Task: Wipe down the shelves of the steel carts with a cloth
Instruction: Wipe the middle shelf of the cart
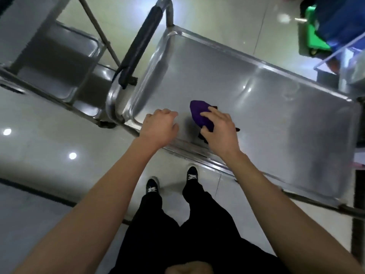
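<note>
A steel cart stands in front of me, its top shelf [256,95] a shallow shiny tray with a raised rim. A purple cloth [200,114] lies bunched on the shelf near its front edge. My right hand [221,131] holds the cloth against the steel, fingers over its top and thumb at its near side. My left hand [160,127] hovers with curled fingers at the shelf's near left corner, holding nothing that I can see. Whether it touches the rim is unclear.
The cart's handle [138,48] with black padding rises at the shelf's left end. A second steel cart [59,62] stands further left. A green and blue object [316,36] is at the top right, a clear-edged stand [345,62] beside it. Glossy tiled floor lies below.
</note>
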Available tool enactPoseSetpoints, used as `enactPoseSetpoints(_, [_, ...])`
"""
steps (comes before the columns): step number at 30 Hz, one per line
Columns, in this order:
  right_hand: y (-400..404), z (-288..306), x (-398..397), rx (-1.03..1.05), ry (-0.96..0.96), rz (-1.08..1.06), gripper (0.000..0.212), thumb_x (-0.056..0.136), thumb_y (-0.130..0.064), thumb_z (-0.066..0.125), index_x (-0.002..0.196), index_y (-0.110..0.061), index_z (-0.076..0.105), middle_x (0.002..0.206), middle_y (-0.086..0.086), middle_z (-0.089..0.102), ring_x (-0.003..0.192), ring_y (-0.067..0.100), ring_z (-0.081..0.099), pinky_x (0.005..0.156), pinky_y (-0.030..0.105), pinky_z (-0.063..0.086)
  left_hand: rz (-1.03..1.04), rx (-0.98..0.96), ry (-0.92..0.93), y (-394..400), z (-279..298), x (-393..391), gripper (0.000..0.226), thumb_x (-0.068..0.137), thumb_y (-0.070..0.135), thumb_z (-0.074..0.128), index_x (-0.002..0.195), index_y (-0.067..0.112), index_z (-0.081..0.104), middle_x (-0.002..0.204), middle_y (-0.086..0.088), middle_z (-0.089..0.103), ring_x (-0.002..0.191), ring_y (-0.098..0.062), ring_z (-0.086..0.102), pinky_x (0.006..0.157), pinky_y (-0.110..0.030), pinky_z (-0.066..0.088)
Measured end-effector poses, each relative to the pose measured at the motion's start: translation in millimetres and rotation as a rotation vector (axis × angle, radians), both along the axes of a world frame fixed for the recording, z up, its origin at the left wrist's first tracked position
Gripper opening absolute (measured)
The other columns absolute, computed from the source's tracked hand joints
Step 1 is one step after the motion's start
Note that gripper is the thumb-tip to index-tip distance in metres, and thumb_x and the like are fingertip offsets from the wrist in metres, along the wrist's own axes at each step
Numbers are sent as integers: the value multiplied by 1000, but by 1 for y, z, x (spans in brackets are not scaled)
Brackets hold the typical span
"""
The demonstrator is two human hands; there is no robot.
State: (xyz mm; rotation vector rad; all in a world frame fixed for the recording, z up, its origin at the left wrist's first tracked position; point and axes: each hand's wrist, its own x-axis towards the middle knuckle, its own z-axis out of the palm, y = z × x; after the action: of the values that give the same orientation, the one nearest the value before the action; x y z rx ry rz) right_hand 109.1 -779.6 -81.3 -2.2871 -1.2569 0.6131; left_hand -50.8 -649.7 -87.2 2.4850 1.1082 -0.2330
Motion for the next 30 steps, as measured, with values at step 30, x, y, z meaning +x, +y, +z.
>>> enactPoseSetpoints(30, [-179, -53, -19, -367, 84, -187, 57, 82, -16, 63, 137, -24, 54, 134, -2, 58, 114, 32, 53, 95, 49, 47, -434, -79, 99, -130, -56, 39, 40, 96, 26, 53, 135, 18, 56, 135, -6, 57, 124, -28, 50, 98, -43, 42])
